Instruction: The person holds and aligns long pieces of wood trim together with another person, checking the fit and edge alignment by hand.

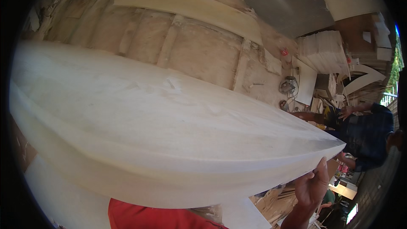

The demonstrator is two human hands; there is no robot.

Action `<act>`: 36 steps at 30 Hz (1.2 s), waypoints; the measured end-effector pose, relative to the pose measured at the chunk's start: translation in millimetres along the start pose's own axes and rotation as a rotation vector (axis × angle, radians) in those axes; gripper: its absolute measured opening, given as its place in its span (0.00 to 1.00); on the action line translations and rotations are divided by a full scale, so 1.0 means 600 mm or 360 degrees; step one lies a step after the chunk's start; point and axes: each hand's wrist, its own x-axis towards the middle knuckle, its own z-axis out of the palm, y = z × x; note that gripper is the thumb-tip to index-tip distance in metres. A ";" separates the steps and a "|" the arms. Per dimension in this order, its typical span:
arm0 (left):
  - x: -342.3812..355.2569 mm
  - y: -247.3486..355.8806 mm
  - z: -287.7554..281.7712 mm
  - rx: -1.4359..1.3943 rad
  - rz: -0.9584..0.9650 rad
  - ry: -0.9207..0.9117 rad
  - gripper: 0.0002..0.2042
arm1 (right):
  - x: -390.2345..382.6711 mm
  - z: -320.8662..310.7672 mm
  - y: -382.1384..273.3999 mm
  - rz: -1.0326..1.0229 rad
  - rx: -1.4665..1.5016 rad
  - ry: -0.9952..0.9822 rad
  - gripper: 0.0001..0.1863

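Note:
A large, broad white panel (161,118) with a thick, pale front edge fills much of the view and narrows to a corner on the right. Close to that corner, my right hand (311,184) grips the near edge, its fingers closed on the panel and partly hidden by it. My left hand is out of sight. Red cloth (148,216) shows beneath the panel at the bottom of the picture.
Beyond the panel lies a dusty floor with wooden strips and a long pale board (190,10). A stack of white sheets (324,51) and a power tool (288,85) are at the right. A person in dark clothing (369,135) stands past the panel's corner.

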 end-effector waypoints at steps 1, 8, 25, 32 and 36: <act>-0.003 -0.002 -0.002 -0.0006 0.0003 0.0004 0.23 | -0.002 0.004 0.001 -0.0014 0.0008 0.0045 0.16; -0.005 -0.008 0.004 -0.0056 0.0032 0.0015 0.25 | -0.003 0.028 0.003 0.0016 0.0051 0.0123 0.16; -0.007 -0.022 0.024 -0.0171 0.0089 0.0032 0.29 | 0.002 0.027 0.003 0.0032 0.0122 -0.0014 0.14; -0.015 -0.020 0.029 -0.0199 0.0102 0.0049 0.31 | 0.007 0.015 0.000 0.0032 0.0048 -0.0035 0.15; -0.022 -0.017 0.033 -0.0217 0.0118 0.0054 0.32 | 0.007 0.017 -0.003 0.0064 0.0068 -0.0009 0.16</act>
